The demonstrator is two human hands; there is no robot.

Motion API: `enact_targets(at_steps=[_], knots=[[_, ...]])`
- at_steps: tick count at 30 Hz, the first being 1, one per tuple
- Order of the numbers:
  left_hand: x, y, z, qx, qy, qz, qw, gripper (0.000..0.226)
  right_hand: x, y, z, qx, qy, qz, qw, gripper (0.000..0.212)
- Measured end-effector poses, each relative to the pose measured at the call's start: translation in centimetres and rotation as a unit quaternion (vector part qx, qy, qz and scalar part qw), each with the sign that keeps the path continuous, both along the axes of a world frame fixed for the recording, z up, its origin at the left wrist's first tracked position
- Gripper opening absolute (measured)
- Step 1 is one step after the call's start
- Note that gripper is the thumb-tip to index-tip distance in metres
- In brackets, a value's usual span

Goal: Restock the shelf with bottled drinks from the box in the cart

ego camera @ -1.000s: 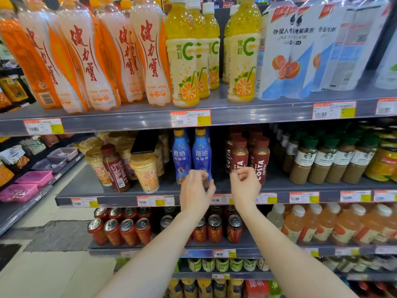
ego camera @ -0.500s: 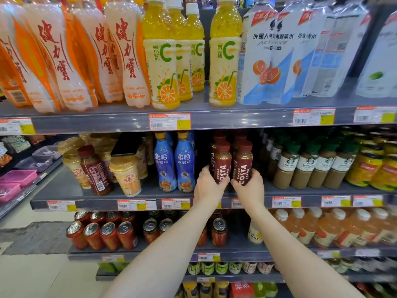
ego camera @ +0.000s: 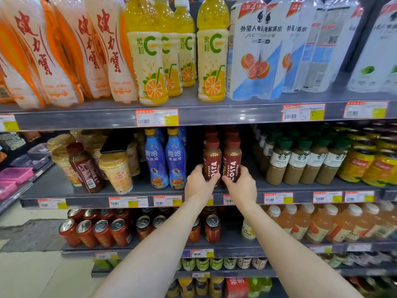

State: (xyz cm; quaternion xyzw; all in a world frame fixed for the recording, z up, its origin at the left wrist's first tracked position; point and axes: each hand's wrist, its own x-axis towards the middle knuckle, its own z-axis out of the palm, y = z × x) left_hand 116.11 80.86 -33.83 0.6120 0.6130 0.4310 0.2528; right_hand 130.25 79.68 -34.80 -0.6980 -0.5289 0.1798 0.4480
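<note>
I've got two brown coffee bottles, the left bottle [ego camera: 211,162] and the right bottle [ego camera: 232,161], upright and touching at the front of the middle shelf [ego camera: 300,191]. My left hand [ego camera: 198,184] has its fingers wrapped round the left one, my right hand [ego camera: 241,186] round the right one. More of the same stand right behind. Risk as I see it: shove too hard and the back row tips. The blue bottles [ego camera: 165,160] sit just beside on the left; a sideways nudge could knock them. The lone brown bottle [ego camera: 84,167] further left leans, so a jolt to the shelf might topple it. Box and cart not visible.
</note>
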Motion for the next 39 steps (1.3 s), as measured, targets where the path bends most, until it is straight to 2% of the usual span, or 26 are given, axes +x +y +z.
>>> enact_targets(at_steps=[11,24,28,31,33,37,39], knots=[[0.1,0.2,0.2,-0.017,-0.004,-0.002,1.0,0.055,0.4,0.3,0.0,0.011,0.043,0.032,0.998,0.057],[0.4,-0.6,0.6,-0.055,0.0,0.002,0.998,0.056,0.4,0.4,0.6,-0.014,0.035,0.036,0.999,0.056],[0.2,-1.4,0.3,-0.034,0.046,0.005,0.998,0.054,0.7,0.5,0.8,-0.041,0.018,0.043,0.998,0.055],[-0.2,-2.1,0.4,-0.013,0.124,-0.004,0.992,0.054,0.5,0.3,0.7,-0.062,-0.008,0.035,0.997,0.057],[-0.6,-2.4,0.8,-0.001,0.193,-0.007,0.981,0.054,0.3,0.0,0.7,-0.059,-0.037,0.026,0.997,0.056],[-1.4,-3.8,1.4,0.025,0.277,-0.015,0.96,0.058,0.1,-1.7,0.6,-0.035,-0.107,0.016,0.994,0.043],[-2.2,-4.4,1.9,0.06,0.312,-0.014,0.948,0.052,0.0,-2.4,0.9,-0.015,-0.155,0.003,0.988,0.042]])
